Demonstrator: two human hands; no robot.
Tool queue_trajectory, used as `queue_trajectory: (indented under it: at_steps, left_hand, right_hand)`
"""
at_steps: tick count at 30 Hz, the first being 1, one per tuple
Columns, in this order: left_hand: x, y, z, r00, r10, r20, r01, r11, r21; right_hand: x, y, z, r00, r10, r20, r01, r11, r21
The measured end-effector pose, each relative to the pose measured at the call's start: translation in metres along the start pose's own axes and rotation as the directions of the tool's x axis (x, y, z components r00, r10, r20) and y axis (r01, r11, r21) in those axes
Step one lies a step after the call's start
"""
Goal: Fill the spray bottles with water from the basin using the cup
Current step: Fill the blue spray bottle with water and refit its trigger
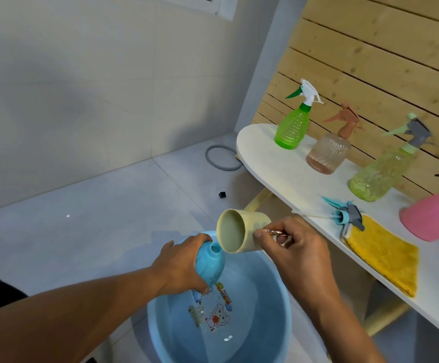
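Observation:
My left hand grips a light blue spray bottle without its head, tilted over the blue basin that holds water. My right hand holds a pale yellow cup by its copper handle, tipped so its rim sits at the bottle's open neck. The bottle's blue and grey spray head lies on the white shelf. On that shelf stand a green bottle, a clear pink-brown bottle, a yellow-green bottle and a pink bottle.
A yellow cloth lies on the shelf beside the spray head. A wooden slat panel backs the shelf. On the tiled floor lie a grey ring and a small black cube.

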State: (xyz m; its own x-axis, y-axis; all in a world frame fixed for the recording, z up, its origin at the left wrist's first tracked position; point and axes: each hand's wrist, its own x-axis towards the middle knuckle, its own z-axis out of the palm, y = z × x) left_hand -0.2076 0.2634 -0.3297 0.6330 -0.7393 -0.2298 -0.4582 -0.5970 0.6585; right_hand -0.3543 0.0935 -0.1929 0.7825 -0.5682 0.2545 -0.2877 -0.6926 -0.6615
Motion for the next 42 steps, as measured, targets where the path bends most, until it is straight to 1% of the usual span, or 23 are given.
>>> queue_trajectory:
  at_steps: [6, 17, 27, 35, 42]
  left_hand:
    - [0.0007, 0.0009, 0.0005, 1.0, 0.001, -0.003, -0.001, 1.0, -0.002]
    - [0.0032, 0.0032, 0.0007, 1.0, 0.021, -0.002, -0.021, 1.0, 0.003]
    - [0.0024, 0.0055, 0.0014, 1.0, 0.025, -0.013, -0.025, 1.0, 0.008]
    - [0.0041, 0.0051, 0.0022, 1.0, 0.025, -0.017, -0.024, 1.0, 0.009]
    - [0.007, 0.0026, 0.0043, 0.999, 0.038, -0.007, -0.038, 0.999, 0.005]
  right_hand:
    - [-0.0001, 0.004, 0.0049, 0.995, -0.099, -0.006, 0.098, 0.988, -0.118]
    - [-0.0019, 0.001, 0.0034, 0.979, -0.202, -0.021, 0.193, 0.958, -0.214]
    - [-0.0036, -0.0029, 0.0018, 0.947, -0.321, -0.022, 0.297, 0.898, -0.324]
    - [-0.0055, -0.0015, 0.0025, 0.907, -0.42, -0.011, 0.384, 0.84, -0.384]
    - [-0.0071, 0.0007, 0.0057, 0.834, -0.551, -0.029, 0.493, 0.767, -0.41]
